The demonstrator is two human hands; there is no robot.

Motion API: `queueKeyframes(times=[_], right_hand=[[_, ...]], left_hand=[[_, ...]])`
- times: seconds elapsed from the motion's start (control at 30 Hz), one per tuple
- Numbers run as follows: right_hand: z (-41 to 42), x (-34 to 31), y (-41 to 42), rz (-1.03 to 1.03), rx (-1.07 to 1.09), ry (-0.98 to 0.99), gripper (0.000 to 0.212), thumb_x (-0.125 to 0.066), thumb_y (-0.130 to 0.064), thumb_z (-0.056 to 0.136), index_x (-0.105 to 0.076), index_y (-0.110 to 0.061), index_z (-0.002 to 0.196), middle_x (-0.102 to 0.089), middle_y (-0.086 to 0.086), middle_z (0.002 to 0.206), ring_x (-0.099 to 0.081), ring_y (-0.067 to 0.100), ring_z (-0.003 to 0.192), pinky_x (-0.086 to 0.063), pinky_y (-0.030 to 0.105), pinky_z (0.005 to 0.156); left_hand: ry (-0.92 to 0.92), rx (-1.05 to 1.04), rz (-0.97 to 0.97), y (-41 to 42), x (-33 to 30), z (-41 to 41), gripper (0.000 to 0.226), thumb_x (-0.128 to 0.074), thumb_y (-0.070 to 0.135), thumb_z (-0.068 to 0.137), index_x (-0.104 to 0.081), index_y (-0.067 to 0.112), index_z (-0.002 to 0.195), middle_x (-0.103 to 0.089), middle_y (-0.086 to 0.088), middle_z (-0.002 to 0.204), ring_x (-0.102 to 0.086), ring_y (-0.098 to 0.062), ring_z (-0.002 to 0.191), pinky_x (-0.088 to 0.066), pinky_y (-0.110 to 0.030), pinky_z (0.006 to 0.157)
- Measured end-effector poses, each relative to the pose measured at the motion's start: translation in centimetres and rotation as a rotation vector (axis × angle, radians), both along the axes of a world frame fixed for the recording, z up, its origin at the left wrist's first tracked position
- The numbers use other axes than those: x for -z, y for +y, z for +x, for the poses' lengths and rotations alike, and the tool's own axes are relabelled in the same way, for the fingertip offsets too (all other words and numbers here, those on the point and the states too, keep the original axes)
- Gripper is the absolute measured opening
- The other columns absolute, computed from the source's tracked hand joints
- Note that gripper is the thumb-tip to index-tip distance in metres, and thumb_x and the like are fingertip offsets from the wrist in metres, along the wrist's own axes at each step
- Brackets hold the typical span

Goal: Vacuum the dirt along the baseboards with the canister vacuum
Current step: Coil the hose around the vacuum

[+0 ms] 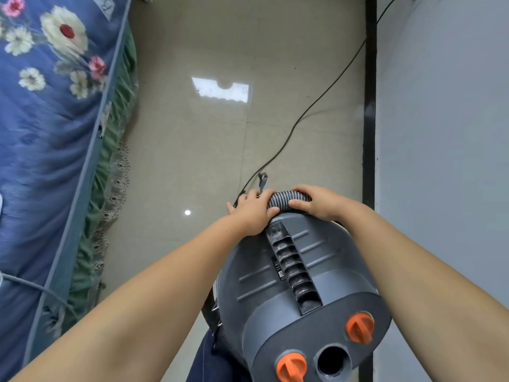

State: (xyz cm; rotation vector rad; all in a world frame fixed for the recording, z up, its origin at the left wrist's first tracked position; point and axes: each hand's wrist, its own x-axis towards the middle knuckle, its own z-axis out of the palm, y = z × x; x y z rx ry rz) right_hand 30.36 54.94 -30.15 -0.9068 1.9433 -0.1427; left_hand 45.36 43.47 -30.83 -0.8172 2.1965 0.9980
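On the tiled floor [192, 161], the hose [285, 199] is gripped by both hands [254, 213] [316, 202] at the vacuum [297, 285]; the cord [316, 100] could be snagged if tugged.

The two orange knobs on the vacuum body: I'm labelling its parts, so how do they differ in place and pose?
The left orange knob sits lower in the head view, at the frame's bottom edge, left of the round black port; the right orange knob sits higher, to the port's right. The left knob's grip bar points nearly straight down the frame; the right knob's bar slants toward lower right. Both look alike in colour, size and shape, on the grey canister vacuum.
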Motion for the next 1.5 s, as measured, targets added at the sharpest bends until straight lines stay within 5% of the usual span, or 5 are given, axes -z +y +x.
queueKeyframes(times=[0.4,0.73,0.9,1.2,1.5], right_hand=[[-1.0,4.1,-0.2,0.002,0.01,-0.106,0.046,-0.059,-0.034,0.094,-0.05,-0.014,0.134,-0.059,0.01,0.128,-0.054,0.024,0.114,-0.038,0.027,0.093],[-1.7,2.3,1.4,-0.006,0.01,-0.088,0.049,-0.061,-0.049,0.089,-0.054,-0.018,0.127,-0.059,-0.001,0.112,-0.053,0.016,0.101,-0.038,0.024,0.085],[-1.3,0.7,0.4,-0.016,-0.158,-0.127,0.048,-0.058,-0.032,0.095,-0.045,-0.023,0.14,-0.054,0.002,0.136,-0.049,0.02,0.124,-0.034,0.027,0.1],[-0.6,4.8,1.6,-0.042,-0.181,-0.076,0.051,-0.061,-0.026,0.093,-0.045,-0.023,0.141,-0.056,0.011,0.132,-0.05,0.028,0.121,-0.035,0.028,0.096],[-1.8,5.0,2.8,0.024,-0.093,-0.135,0.043,-0.057,-0.061,0.085,-0.054,-0.026,0.109,-0.06,-0.004,0.103,-0.057,0.019,0.098,-0.038,0.028,0.081]], left_hand=[[-0.147,-0.003,-0.037,0.2,2.3,-1.6,0.058,-0.033,0.041,0.101,0.0,0.049,0.148,0.021,0.003,0.159,0.023,-0.027,0.145,0.011,-0.066,0.108],[-0.031,-0.214,0.294,-1.6,0.3,0.0,0.068,-0.047,0.035,0.099,-0.008,0.027,0.154,-0.03,-0.005,0.156,-0.031,-0.023,0.141,-0.017,-0.041,0.119],[-0.015,0.089,0.141,-1.2,-1.0,0.5,0.062,-0.052,0.024,0.097,-0.023,0.015,0.151,-0.036,-0.009,0.152,-0.036,-0.022,0.137,-0.026,-0.028,0.11],[0.037,0.147,0.032,0.5,2.8,1.4,0.056,-0.048,0.033,0.098,-0.023,0.036,0.149,-0.002,-0.002,0.162,0.005,-0.025,0.149,-0.01,-0.064,0.113],[-0.007,0.078,-0.007,0.7,3.5,1.1,0.057,-0.029,0.045,0.102,-0.002,0.038,0.152,0.0,0.007,0.162,0.012,-0.016,0.148,0.011,-0.06,0.112]])
